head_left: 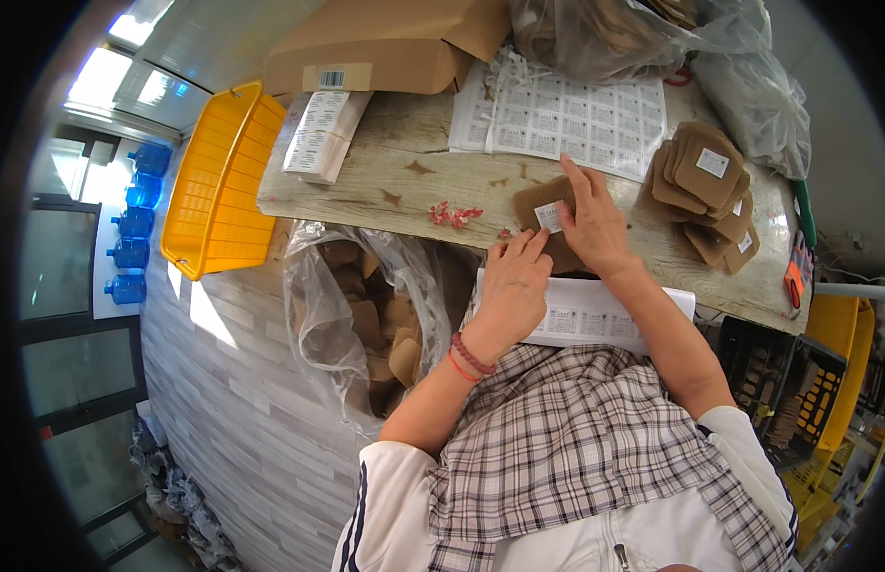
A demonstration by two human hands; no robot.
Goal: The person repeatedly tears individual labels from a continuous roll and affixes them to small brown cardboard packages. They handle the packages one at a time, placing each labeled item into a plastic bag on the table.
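Note:
A brown textured pad (531, 198) with rounded corners lies at the table's near edge, bearing a small white printed label (549, 217). My left hand (512, 291) reaches over from below, its fingers stretched out and fingertips at the label's lower edge. On the other side, my right hand (598, 225) has its thumb beside the label and its fingers extended over the pad's right part. More brown shows beneath my hands, partly hidden. A label sheet (595, 315) rests across my lap. To the right sits a loose pile of brown pads (692, 181), some with labels.
Label sheets (576, 114) lie behind the pad, near a cardboard box (376, 52) and a stack of printed strips (323, 133). Red scraps (454, 214) dot the table. Below hangs a plastic bag (361, 324) of brown pieces; left stands a yellow basket (223, 181).

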